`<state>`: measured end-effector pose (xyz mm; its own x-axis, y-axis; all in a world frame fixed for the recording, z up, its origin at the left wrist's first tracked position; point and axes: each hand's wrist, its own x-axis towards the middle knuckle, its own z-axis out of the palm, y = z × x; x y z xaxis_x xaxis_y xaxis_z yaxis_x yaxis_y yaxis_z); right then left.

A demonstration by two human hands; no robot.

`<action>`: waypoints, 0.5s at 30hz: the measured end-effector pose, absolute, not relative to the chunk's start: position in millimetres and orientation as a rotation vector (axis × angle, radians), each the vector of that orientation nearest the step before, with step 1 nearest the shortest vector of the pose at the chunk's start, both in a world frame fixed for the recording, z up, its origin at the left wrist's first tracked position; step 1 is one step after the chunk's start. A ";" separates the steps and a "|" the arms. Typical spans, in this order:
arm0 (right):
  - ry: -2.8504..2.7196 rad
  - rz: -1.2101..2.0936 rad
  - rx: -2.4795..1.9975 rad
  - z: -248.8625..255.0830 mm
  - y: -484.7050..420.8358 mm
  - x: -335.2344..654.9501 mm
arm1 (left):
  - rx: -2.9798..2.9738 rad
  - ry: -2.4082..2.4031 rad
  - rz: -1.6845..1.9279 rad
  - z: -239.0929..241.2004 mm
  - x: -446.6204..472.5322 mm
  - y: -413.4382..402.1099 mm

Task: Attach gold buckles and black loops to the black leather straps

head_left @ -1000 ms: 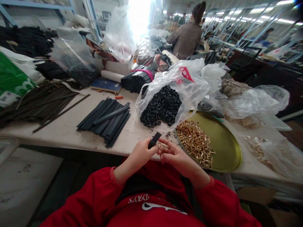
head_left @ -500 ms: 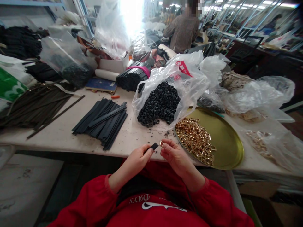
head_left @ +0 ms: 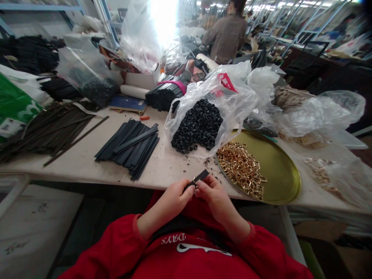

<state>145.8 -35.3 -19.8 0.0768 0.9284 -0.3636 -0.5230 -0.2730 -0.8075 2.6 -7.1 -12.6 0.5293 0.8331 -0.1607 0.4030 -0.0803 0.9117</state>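
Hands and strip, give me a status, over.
Left hand gripping black strip; right hand pinching gold buckle against it. Threading too small to confirm. Plastic bag and round tray sit beyond the hands.

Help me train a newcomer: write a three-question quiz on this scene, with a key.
1. What do the black rings lie in? A) a box B) a plastic bag C) a jar
2. True or false: the left hand is empty.
3. Which hand is nearer the tray of gold buckles?

Key: 1. B. 2. False; the left hand holds a black strip. 3. The right hand.
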 end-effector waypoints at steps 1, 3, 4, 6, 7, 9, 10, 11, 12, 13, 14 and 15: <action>-0.580 1.509 -1.127 -20.2 -37.4 143.7 | 1.642 1.027 0.523 -13.2 2.2 -7.2; -0.690 1.451 -1.176 -20.9 -41.1 140.6 | 1.529 0.994 0.530 -14.9 1.5 -7.2; -0.723 1.425 -1.198 -20.9 -42.4 139.9 | 1.467 0.983 0.516 -15.9 1.2 -7.1; -0.756 1.429 -1.223 -20.7 -43.6 139.9 | 1.360 0.969 0.485 -17.4 0.6 -6.7; -0.756 1.450 -1.225 -20.4 -43.6 140.2 | 1.325 0.969 0.475 -17.9 0.5 -6.6; -0.731 1.499 -1.214 -20.1 -43.0 140.8 | 1.294 0.989 0.470 -18.4 0.9 -6.7; -0.716 1.517 -1.205 -20.3 -42.5 140.7 | 1.286 1.006 0.474 -18.6 1.5 -7.1; -0.705 1.528 -1.199 -20.8 -42.2 140.5 | 1.276 1.026 0.481 -18.9 2.2 -7.8; -0.707 1.528 -1.202 -21.6 -41.9 140.2 | 1.264 1.045 0.489 -19.5 3.0 -8.7; -0.729 1.506 -1.225 -22.5 -41.9 139.8 | 1.257 1.064 0.501 -20.3 3.9 -10.0; -0.774 1.451 -1.269 -23.5 -42.0 139.7 | 1.257 1.084 0.514 -21.4 4.8 -11.5; -0.839 1.363 -1.328 -24.4 -42.3 139.8 | 1.265 1.102 0.528 -22.7 5.5 -13.1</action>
<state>139.8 -42.3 -24.4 0.1191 0.9554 -0.2703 -0.1887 -0.2455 -0.9508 5.5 -13.1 -22.7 0.4269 0.8298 -0.3595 0.2405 0.2791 0.9297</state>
